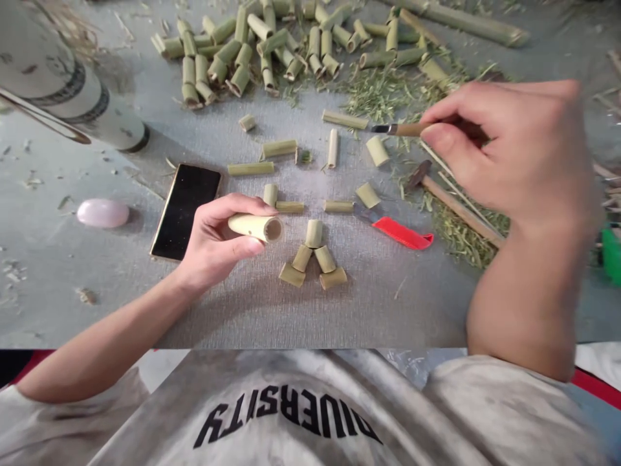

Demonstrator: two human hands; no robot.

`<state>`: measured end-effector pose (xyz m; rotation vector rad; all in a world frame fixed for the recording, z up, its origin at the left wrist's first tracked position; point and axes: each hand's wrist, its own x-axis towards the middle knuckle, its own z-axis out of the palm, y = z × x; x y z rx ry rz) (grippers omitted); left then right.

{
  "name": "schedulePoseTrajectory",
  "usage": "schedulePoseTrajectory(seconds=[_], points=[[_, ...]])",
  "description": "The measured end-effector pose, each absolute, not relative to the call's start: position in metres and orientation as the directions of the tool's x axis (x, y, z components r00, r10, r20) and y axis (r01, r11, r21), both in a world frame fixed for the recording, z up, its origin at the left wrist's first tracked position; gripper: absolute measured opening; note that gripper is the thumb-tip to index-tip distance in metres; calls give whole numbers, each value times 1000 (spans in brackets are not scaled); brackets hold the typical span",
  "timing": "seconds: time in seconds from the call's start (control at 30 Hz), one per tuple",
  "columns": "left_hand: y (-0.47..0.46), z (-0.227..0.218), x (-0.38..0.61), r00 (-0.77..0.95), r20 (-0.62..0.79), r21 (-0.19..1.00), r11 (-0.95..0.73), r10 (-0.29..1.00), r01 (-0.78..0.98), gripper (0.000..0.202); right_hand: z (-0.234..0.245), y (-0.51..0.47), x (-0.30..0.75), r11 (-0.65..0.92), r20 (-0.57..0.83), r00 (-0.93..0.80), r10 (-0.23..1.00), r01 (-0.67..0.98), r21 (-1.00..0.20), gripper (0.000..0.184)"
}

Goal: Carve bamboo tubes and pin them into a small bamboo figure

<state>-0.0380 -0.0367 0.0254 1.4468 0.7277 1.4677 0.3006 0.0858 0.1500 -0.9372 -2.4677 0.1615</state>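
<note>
My left hand (218,243) is wrapped round a pale hollow bamboo tube (257,227), held level with its open end facing right, low over the grey mat (242,310). My right hand (504,149) is raised at the right and pinches a thin wooden-handled brush (400,129) whose dark tip points left. Just right of the tube, several short green bamboo pieces (314,259) lie in a small arrangement on the mat.
A black phone (187,210) lies left of my left hand, with a pink oval stone (103,213) further left. A red-handled tool (402,233) and a small hammer (456,204) lie on the right. A heap of cut bamboo sections (262,45) fills the far side.
</note>
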Motion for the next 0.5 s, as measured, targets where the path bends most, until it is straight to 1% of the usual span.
schedulePoseTrajectory(seconds=[0.07, 0.13, 0.17, 0.2, 0.27, 0.3, 0.4, 0.43, 0.47, 0.5], points=[[-34, 28, -33, 153, 392, 895, -337, 907, -292, 33, 162, 76, 302, 743, 385, -636, 669, 566, -357, 15], [-33, 31, -28, 218, 357, 889, -258, 908, -379, 27, 171, 56, 290, 761, 374, -671, 640, 490, -424, 11], [-34, 33, -25, 245, 343, 885, -225, 907, -409, 24, 174, 44, 281, 764, 329, -705, 628, 479, -433, 12], [-34, 34, -24, 259, 321, 885, -192, 911, -424, 25, 176, 30, 272, 791, 329, -736, 592, 450, -415, 14], [-35, 36, -21, 256, 261, 896, -135, 931, -424, 34, 178, 4, 254, 787, 301, -743, 598, 471, -399, 20], [-36, 37, -20, 255, 237, 900, -113, 938, -421, 37, 177, -7, 247, 793, 310, -740, 597, 485, -368, 22], [-37, 39, -19, 270, 220, 900, -88, 937, -427, 39, 172, -27, 236, 809, 338, -736, 586, 516, -280, 23], [-38, 40, -18, 276, 226, 897, -88, 934, -434, 39, 170, -30, 234, 810, 333, -739, 586, 520, -271, 23], [-38, 40, -18, 278, 231, 894, -90, 932, -440, 38, 169, -31, 233, 803, 317, -739, 595, 522, -289, 23], [-39, 41, -18, 277, 229, 893, -88, 933, -442, 37, 169, -32, 232, 787, 299, -736, 607, 506, -352, 22]])
